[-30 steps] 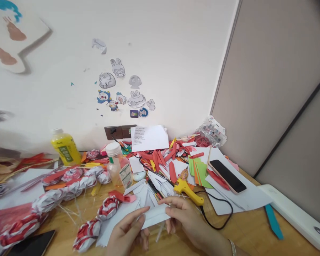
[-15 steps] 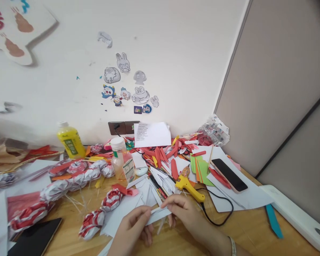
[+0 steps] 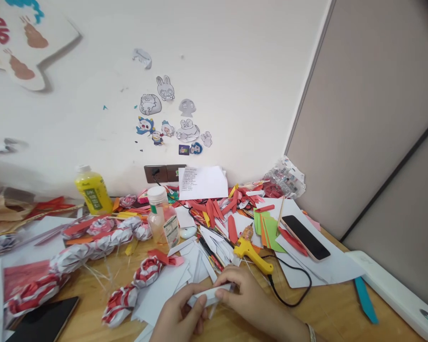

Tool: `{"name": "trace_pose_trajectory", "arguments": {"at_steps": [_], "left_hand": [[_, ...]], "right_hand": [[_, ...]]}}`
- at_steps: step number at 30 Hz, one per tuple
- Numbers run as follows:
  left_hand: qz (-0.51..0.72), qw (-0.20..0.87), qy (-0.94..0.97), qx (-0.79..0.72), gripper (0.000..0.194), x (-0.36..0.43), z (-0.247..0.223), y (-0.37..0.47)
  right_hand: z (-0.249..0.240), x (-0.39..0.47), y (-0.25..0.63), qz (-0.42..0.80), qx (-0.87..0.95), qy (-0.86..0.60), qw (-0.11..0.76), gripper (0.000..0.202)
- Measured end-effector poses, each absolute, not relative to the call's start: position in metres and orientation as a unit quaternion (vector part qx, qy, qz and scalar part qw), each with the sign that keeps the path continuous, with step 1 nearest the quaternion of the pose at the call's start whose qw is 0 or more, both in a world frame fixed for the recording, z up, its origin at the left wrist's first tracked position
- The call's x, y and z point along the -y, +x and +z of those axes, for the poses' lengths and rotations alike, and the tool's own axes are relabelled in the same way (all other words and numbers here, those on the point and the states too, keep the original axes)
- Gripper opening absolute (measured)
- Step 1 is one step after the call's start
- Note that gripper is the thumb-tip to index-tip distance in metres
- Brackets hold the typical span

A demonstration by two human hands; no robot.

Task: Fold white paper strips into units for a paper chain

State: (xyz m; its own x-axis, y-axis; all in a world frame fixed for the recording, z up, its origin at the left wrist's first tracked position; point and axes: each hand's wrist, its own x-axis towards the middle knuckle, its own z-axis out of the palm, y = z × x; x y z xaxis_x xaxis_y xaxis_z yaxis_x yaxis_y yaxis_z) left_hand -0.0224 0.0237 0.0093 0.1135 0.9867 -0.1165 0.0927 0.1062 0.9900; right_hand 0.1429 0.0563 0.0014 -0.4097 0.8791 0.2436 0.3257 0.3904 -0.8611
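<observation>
Here's your left hand, pinching the left part of a narrow, folded strip of plain white paper, thumb laid on the near face and the other fingers curled behind. Your right hand has the other end, thumb against the near face, forefinger arched over the top. It looks like folding and creasing, so line the long edges up before you press. Let one thumb anchor the strip while the other runs along the fold, firm and even; squeeze at both ends alone and the middle may bow or the layers slip askew.

And the strip? Right between your two hands, touching both, held up over the near side of the light wooden bench and slanting a little higher at your right.

Moving outward: just beyond your fingers, loose white paper pieces and some dark, slim pens. Beyond your right hand sits the yellow glue gun, its black cord looping near your wrist, so mind that forearm. Off your left hand, red-and-white crumpled paper rosettes lie beside the stacked white sheets. Farther back, a clear plastic jar with a white lid.
</observation>
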Motion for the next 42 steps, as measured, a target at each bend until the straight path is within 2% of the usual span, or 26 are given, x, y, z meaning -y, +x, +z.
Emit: {"name": "trace_pose_trajectory", "arguments": {"at_steps": [16, 31, 42], "left_hand": [[0.388, 0.512, 0.551, -0.533, 0.030, -0.026, -0.002, -0.023], [0.411, 0.561, 0.500, -0.516, 0.036, -0.027, -0.007, -0.023], [0.435, 0.563, 0.476, -0.517, 0.041, -0.030, -0.006, -0.023]], "right_hand": [[-0.004, -0.052, 0.138, 0.415, 0.724, -0.430, 0.344, 0.007], [-0.009, -0.053, 0.139, 0.492, 0.682, -0.412, 0.349, 0.007], [-0.004, -0.054, 0.138, 0.488, 0.676, -0.427, 0.350, 0.008]]}}
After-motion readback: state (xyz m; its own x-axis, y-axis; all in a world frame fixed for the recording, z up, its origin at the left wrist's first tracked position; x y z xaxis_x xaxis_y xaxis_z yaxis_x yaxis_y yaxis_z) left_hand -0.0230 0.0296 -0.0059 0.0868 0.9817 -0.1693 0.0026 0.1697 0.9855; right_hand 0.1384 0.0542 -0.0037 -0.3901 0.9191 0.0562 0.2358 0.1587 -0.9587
